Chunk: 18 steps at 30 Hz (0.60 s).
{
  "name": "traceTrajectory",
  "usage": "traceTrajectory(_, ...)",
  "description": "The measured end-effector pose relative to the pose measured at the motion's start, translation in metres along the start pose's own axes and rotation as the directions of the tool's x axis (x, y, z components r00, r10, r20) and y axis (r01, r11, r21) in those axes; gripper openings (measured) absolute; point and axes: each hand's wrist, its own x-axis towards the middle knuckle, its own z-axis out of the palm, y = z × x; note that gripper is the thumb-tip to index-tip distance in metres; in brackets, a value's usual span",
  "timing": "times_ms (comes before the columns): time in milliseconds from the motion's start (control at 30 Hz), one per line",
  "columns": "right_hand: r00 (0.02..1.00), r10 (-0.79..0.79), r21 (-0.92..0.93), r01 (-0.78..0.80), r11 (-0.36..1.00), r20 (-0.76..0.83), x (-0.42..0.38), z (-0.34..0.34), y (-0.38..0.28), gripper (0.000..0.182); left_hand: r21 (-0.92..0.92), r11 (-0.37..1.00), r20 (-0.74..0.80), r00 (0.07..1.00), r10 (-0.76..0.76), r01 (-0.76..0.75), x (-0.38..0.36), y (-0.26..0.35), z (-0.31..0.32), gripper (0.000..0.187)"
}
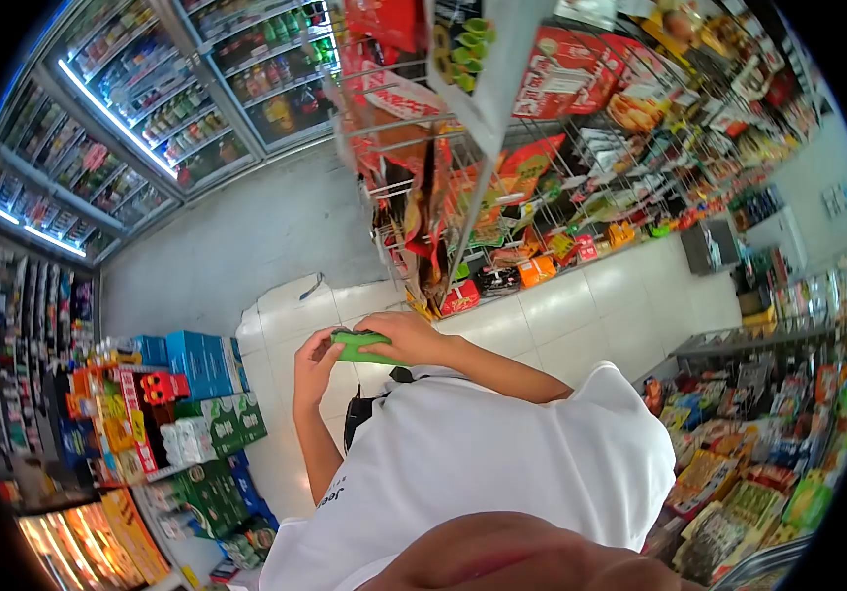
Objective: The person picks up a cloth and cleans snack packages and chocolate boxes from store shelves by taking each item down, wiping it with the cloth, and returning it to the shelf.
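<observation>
Both my hands hold a bright green object [362,347] in front of my white shirt, above the tiled floor. It looks like a small flat pack or case with a dark upper edge; its exact kind cannot be made out. My left hand [316,357] grips its left end, with the fingers bent around the edge. Across its right end and top lie the fingers of my right hand [404,338]. A black strap or bag [357,419] hangs by my body, below the green object.
Wire racks of snack packets [532,187] stand ahead and to the right. Glass-door drink fridges [138,108] line the back left. Stacked cartons [199,364] and drink packs are at the left. A shelf of packaged food [739,463] is at the right.
</observation>
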Motion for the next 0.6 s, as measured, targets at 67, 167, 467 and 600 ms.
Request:
traceTrajectory(67, 0.995, 0.034, -0.014, -0.035, 0.999, -0.090, -0.010, -0.010, 0.011, 0.035, 0.007, 1.000, 0.117, 0.993, 0.013, -0.014, 0.024, 0.002, 0.011, 0.030)
traceTrajectory(167, 0.971, 0.094, -0.042, -0.106, 0.993, -0.221, -0.035, -0.007, 0.031, 0.035, 0.075, 0.997, 0.249, 0.967, -0.045, 0.027, 0.051, -0.013, 0.026, 0.029)
traceTrajectory(467, 0.860, 0.305, -0.083, -0.368, 0.926, -0.409, -0.134, -0.004, 0.005, 0.033, 0.104, 0.991, 0.502, 0.855, -0.129, 0.089, 0.038, -0.060, 0.086, 0.030)
traceTrajectory(600, 0.837, 0.326, -0.081, -0.398, 0.914, -0.439, -0.166, -0.014, 0.006, 0.034, 0.066, 0.992, 0.487, 0.864, -0.128, 0.109, 0.018, -0.053, 0.122, 0.032)
